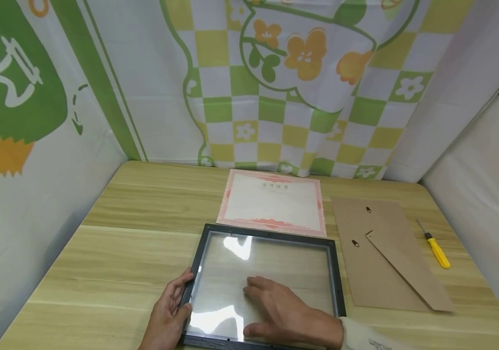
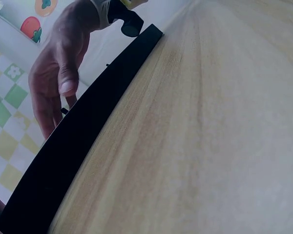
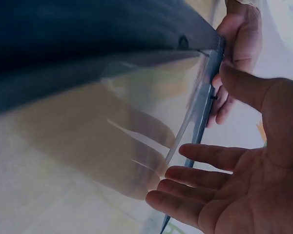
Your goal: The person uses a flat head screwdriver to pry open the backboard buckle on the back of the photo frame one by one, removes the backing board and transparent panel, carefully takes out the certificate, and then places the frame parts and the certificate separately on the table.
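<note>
Head looks down; wrists close, sharing the frame (image 1: 266,287).

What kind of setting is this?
Probably a small staged tabletop booth, not a real workshop: patterned cloth hangs round a wooden table. On it lie a picture frame, a certificate and a screwdriver.

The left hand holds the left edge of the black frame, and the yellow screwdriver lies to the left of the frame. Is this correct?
Not quite. The left hand does hold the black frame at its left edge, but the head view shows the yellow screwdriver on the right, beyond the cardboard backing.
</note>
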### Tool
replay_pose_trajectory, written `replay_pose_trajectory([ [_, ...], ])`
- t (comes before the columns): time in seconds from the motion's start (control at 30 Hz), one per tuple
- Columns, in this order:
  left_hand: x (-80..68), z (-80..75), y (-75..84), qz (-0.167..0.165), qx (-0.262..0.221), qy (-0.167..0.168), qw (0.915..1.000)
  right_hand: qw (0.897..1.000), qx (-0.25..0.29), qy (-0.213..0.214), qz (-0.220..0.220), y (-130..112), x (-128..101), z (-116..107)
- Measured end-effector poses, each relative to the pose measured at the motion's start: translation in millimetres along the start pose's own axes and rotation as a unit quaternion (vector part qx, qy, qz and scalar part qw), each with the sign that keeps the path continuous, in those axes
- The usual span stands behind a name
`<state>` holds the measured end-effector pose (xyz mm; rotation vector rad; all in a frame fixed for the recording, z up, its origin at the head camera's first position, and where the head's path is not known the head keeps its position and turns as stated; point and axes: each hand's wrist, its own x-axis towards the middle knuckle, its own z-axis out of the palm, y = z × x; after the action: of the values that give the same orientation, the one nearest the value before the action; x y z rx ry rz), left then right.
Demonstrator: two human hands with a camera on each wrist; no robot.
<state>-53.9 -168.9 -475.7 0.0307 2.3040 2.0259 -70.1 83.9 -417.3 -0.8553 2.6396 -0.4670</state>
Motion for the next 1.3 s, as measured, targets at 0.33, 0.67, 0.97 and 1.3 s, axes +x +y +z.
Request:
replay_pose_trajectory([
  [0.33,0.5,0.2,0.3,-0.018,-0.003,0.004,0.9998,0.997,-0.07,-0.019,-0.023,-3.9,0.7,5.7],
  [0.67,0.2,-2.1,0.9,-0.024,0.01,0.012,0.9996,0.993,-0.098,-0.027,-0.064,-1.3,6.1,7.1],
  [0.97,0.1,-1.9,-1.0,0.001,0.0,0.005,1.0,0.988,-0.132,-0.019,-0.083,1.3,7.4,5.8],
  [1.3,0.2,-2.2,-2.6,0.024,-0.017,-0.005,0.9996,0.984,-0.147,-0.035,-0.093,-0.2,8.4,-2.2],
])
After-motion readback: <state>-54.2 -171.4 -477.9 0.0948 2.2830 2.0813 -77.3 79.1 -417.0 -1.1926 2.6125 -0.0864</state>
